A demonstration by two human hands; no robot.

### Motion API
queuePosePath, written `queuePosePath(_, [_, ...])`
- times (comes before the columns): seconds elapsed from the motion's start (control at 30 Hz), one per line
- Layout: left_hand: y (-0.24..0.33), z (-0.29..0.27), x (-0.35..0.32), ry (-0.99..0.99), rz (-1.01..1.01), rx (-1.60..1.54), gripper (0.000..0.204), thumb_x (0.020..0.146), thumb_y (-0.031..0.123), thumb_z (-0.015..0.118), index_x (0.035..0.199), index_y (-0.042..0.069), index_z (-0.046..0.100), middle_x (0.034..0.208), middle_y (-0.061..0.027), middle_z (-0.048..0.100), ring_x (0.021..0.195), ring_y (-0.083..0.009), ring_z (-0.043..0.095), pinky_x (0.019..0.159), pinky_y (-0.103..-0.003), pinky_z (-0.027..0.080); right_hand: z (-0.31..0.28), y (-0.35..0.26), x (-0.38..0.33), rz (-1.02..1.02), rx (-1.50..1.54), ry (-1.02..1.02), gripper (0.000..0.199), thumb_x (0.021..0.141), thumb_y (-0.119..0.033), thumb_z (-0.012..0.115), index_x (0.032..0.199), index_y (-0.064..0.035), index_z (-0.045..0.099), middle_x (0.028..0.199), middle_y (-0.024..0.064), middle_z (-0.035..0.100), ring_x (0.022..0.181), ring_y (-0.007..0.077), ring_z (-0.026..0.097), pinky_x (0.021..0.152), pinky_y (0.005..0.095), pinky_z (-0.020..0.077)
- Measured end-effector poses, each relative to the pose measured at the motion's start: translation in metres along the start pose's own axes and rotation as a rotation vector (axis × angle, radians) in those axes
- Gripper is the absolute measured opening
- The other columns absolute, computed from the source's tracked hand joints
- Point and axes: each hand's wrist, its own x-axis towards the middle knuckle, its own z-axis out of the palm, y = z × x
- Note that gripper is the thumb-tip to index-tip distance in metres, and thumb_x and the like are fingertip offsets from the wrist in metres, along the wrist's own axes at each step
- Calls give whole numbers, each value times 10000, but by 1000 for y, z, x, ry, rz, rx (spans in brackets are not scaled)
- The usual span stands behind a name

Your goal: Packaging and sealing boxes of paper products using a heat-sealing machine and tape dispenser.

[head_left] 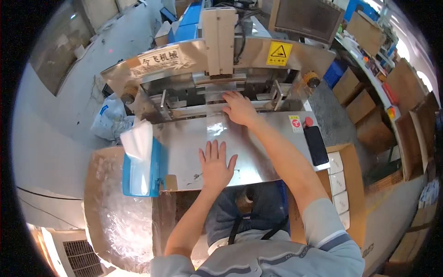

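My left hand (215, 162) lies flat, fingers spread, on the shiny steel worktable (272, 147) of a sealing machine. My right hand (238, 108) reaches forward to the machine's mouth (217, 90), palm down on a clear plastic bag (216, 124) that lies on the steel. The fingertips are at the gap under the press bar. A blue tissue-style box (139, 168) with white sheets sticking up stands at the table's left edge, beside my left hand.
A black phone (316, 145) and a red button (308, 122) sit on the table's right side. A cardboard box (350, 184) holding white packs is at right. Another box lined with clear film (115, 217) is at lower left. A yellow warning sticker (278, 54) marks the machine.
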Motion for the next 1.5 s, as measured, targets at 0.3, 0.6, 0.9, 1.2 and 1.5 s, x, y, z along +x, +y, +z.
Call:
queuePosePath(0.3, [-5, 6, -3, 60, -5, -12, 549, 902, 394, 650, 1270, -4, 564, 1358, -244, 531, 1304, -439, 445, 1094, -650, 277, 1, 5, 7, -55, -31, 3, 477, 908, -230, 636, 1339, -46, 543, 1460, 151, 493, 1350, 350, 454, 1034, 547, 431])
queuePosePath(0.6, [-5, 7, -7, 77, 12, -6, 564, 900, 394, 653, 1277, -15, 560, 1341, -237, 544, 1302, -430, 450, 1085, -647, 296, -7, 3, 8, -79, -28, 21, 449, 909, -230, 640, 1307, -42, 550, 1402, 155, 537, 1308, 355, 494, 1009, 535, 450])
queuePosePath(0.9, [-2, 1, 0, 117, -33, -76, 651, 900, 373, 668, 1360, -39, 465, 1355, -265, 500, 1303, -450, 428, 1101, -637, 276, -20, -1, 20, -40, -61, 55, 411, 931, -265, 601, 1282, -54, 561, 1218, 181, 648, 1189, 366, 583, 956, 544, 455])
queuePosePath(1.2, [-5, -9, -1, 293, -180, -184, 740, 908, 328, 677, 1442, -60, 344, 1446, -300, 377, 1373, -479, 332, 1131, -619, 230, -41, -17, 26, 60, -90, -124, 543, 997, -376, 483, 1447, -73, 458, 1313, 188, 618, 1223, 357, 579, 1020, 533, 422])
queuePosePath(1.5, [-12, -9, -3, 315, -223, -219, 734, 921, 301, 655, 1466, -55, 315, 1475, -286, 357, 1404, -463, 302, 1166, -598, 197, -49, -13, -23, 20, 347, 81, 554, 990, -376, 532, 1395, 2, 500, 1354, 234, 578, 1243, 384, 565, 1044, 458, 434])
